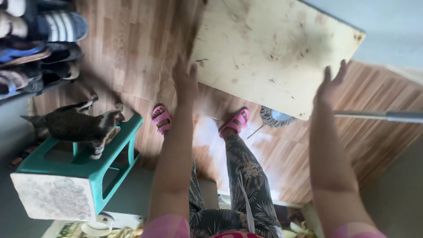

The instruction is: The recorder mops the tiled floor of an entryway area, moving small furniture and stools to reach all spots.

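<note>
Pale, stained wood is what both hands meet: a large flat board [269, 48] held tilted above the wooden floor [132, 48]. The left hand [185, 81] lies with fingers spread and flat against the board's near left edge, and the right hand [330, 83] is open too, palm pressed to the near right corner; neither is clamped round anything, so the board seems steadied by palm pressure alone. The hands sit well apart, one at each end of the near edge. Below them stand the person's feet in pink sandals [161, 118], and just beside the right foot lies a mop head [275, 117] with its metal handle [379, 115] running off to the right. To the left, a cat [77, 125] stands on a green plastic stool [105, 176], near the left foot, with shoes on a rack [42, 44] farther left. With open palms and no real grip, the board could slide or tip and drop toward the feet or the mop; the cat, if it jumps, might land under it, and the handle is a tripping risk.
</note>
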